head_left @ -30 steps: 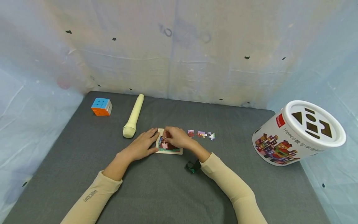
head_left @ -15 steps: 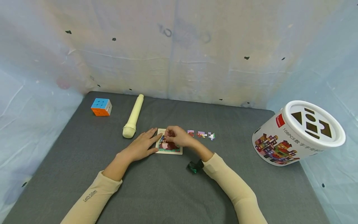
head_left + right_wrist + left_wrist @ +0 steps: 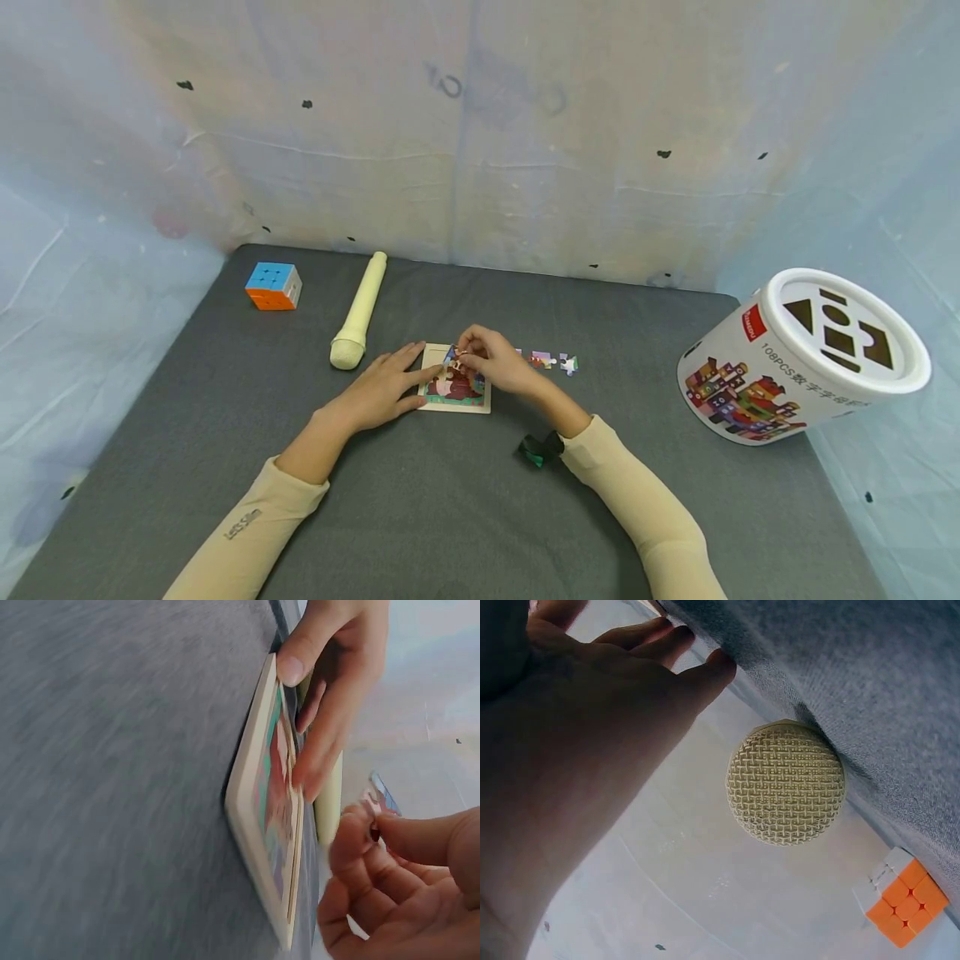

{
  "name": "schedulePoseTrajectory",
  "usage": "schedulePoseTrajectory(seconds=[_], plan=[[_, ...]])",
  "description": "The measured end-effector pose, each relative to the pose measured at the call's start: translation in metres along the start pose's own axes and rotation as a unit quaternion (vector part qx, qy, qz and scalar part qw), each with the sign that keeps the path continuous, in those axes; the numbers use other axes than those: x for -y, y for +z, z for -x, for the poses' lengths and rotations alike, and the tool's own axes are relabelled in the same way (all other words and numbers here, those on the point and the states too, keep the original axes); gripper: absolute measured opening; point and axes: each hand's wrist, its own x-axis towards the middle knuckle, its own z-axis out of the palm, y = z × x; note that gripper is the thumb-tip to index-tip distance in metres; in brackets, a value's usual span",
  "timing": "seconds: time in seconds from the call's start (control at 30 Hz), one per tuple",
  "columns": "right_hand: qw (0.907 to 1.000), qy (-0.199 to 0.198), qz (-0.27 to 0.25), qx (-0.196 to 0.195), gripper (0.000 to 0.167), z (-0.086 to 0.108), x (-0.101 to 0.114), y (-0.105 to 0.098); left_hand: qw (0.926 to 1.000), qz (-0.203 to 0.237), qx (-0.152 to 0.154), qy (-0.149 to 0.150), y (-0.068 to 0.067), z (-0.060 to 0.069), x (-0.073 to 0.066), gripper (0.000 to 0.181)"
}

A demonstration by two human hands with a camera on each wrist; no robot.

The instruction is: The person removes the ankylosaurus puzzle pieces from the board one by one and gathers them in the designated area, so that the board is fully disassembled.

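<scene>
A small jigsaw puzzle in a pale wooden frame (image 3: pixel 454 408) lies on the table before me. My left hand (image 3: pixel 377 392) rests on its left side with fingers mostly straight. In the right wrist view, that hand's thumb touches the frame's edge and one finger presses on the picture. Above the puzzle's upper right part, my right hand (image 3: pixel 498 362) pinches a puzzle piece (image 3: pixel 384 796) between thumb and forefinger, raised off the frame in the right wrist view. Loose puzzle pieces (image 3: pixel 542 360) lie in a row to the right, one mostly hidden behind the right hand.
A cream toy microphone (image 3: pixel 360 310) lies beyond the left hand. Farther left sits a puzzle cube (image 3: pixel 273 287) with blue and orange faces. At the right stands a large white block bucket (image 3: pixel 780 367) with shaped holes in its lid. Grey cloth (image 3: pixel 420 517) covers the table.
My right hand has moved right and away from me, lifting the pinched piece. It now covers most of the nearest loose piece. The left hand has barely moved.
</scene>
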Motion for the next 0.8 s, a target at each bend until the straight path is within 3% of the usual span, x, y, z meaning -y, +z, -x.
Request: schedulePoseTrajectory(seconds=[0.17, 0.3, 0.6, 0.8], plan=[[0.9983, -0.015, 0.004, -0.056, 0.028, 0.01, -0.006, -0.013, 1.0, -0.001, 0.008, 0.004, -0.001, -0.002, -0.001, 0.048], [0.9964, -0.018, 0.011, -0.082, 0.026, 0.02, -0.011, -0.025, 0.9998, -0.014, 0.004, 0.01, -0.001, -0.001, -0.002, 0.048], [0.9951, -0.013, 0.044, -0.088, 0.019, 0.043, -0.024, -0.036, 0.9997, -0.017, -0.005, 0.014, 0.001, 0.0, -0.002, 0.048], [0.9945, 0.018, 0.031, -0.098, 0.014, 0.056, -0.027, -0.035, 0.9997, -0.011, -0.01, 0.018, 0.001, 0.0, -0.001, 0.048]])
